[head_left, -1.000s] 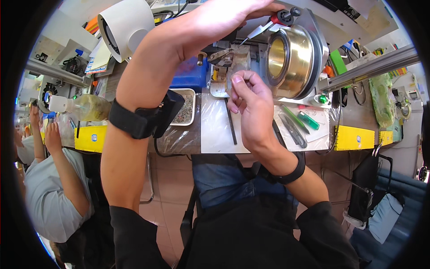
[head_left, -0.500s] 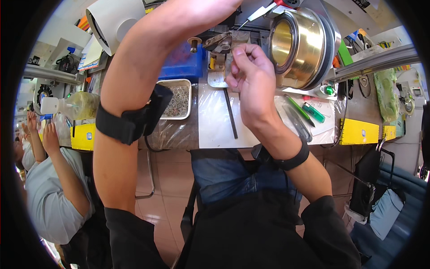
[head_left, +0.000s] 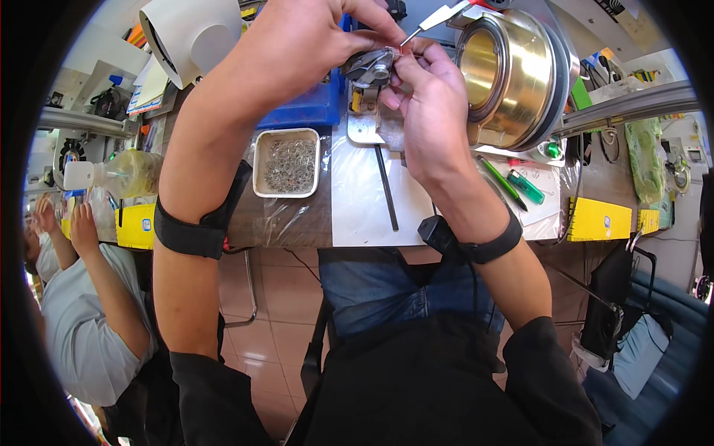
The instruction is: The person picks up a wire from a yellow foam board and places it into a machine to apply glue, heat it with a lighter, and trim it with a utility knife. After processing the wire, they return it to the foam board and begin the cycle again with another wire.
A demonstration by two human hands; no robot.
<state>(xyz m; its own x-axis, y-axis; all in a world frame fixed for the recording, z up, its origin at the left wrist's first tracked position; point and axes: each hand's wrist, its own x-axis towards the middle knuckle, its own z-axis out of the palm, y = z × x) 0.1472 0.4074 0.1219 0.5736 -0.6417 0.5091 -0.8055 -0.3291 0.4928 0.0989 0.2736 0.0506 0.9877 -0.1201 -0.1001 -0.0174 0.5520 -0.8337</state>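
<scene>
My left hand (head_left: 355,28) reaches in over the work spot, thumb and forefinger stretched toward the tip of a white-handled pointed tool (head_left: 439,20). My right hand (head_left: 433,93) comes up from below, thumb and forefinger pinched together at the same spot. Whatever is between the fingers is too small to make out. Just left of my right fingertips sits a small metal clamp-like fixture (head_left: 370,68) on a metal base (head_left: 364,128). Close by on the right stands a large brass-coloured drum (head_left: 513,82) with a dark rim.
A white tray (head_left: 256,167) of many small metal loops lies left, before a blue bin (head_left: 301,108). White paper (head_left: 353,201) bears a black rod (head_left: 386,189); a green pen (head_left: 502,182) and green lighter (head_left: 526,186) lie right. Another person (head_left: 93,312) sits at far left.
My left hand has come down into view and met my right hand at the fixture. My right hand has risen slightly, and the tray is now uncovered by my left arm.
</scene>
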